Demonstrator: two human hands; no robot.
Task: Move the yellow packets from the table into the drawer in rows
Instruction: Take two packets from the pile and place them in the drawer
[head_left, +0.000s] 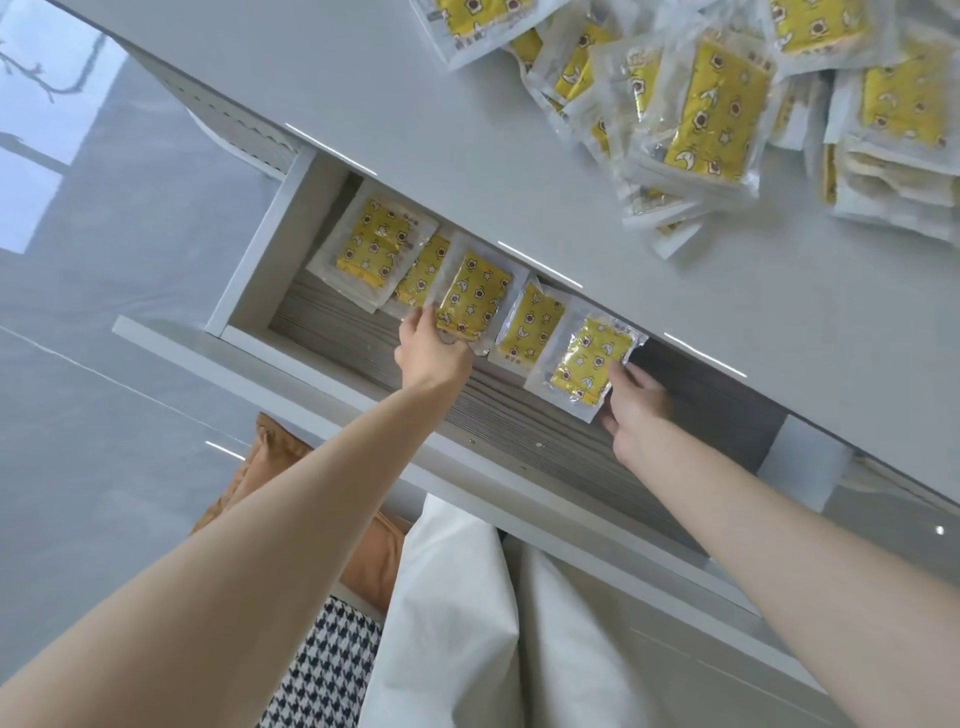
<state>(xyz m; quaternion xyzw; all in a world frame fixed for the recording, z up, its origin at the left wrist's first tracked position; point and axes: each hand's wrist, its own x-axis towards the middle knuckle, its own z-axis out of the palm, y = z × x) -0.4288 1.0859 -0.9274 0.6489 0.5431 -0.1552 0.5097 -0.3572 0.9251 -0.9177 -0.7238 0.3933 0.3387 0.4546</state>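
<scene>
The fingers of the left hand (431, 353) are curled round the near edge of one yellow packet (470, 296), pinching it at its lower corner. The fingers of the right hand (636, 410) pinch another packet (589, 364) by its near right side, one fingertip on its face and the rest tucked under the clear wrapper.

Both held packets are inside the open drawer (249, 270), low over its grey wood-grain floor (363, 343). They belong to a single row of five along the back of the drawer, partly under the table edge. From the left end, the first packet (374, 247) lies just beside the drawer's left wall. The second packet (421, 278) is tucked under its neighbours on both sides. Third is the one in the left hand, and it overlaps the second. The fourth packet (530, 325) sits between the two held ones. The packet in the right hand ends the row and overlaps the fourth. The drawer floor to the right of it and in front of the row is bare.

On the white table (467, 130) above, a loose pile of packets (727, 104) lies at the far right, many overlapping and tilted. Below the drawer are white trousers (467, 597), a brown cushion (363, 551) and a black-and-white checked cloth (332, 665).
</scene>
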